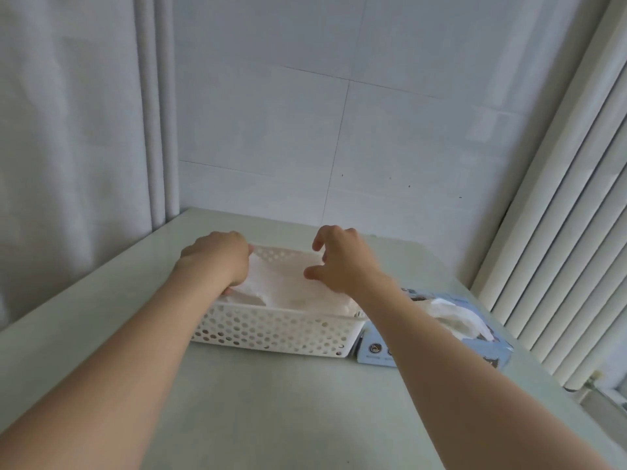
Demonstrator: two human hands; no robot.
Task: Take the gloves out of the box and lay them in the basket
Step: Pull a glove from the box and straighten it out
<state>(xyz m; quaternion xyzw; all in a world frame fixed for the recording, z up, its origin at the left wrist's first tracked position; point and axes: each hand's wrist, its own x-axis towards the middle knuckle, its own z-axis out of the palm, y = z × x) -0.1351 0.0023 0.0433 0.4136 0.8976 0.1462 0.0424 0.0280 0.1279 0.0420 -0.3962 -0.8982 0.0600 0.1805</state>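
A white perforated basket [271, 329] stands on the pale table, with thin translucent white gloves [288, 286] spread inside it. My left hand [217, 257] is over the basket's left end, fingers curled down onto the gloves, apparently pinching them. My right hand [339, 259] hovers above the basket's right side, fingers loosely spread and holding nothing. To the right of the basket lies the light blue glove box [376, 351], with a white glove [454, 317] sticking out of its top opening. My right forearm crosses over part of the box.
The pale green table [271, 401] runs up to a white tiled wall behind. A grey curtain [68, 130] hangs at the left, and a white ribbed radiator [559, 232] stands along the right edge.
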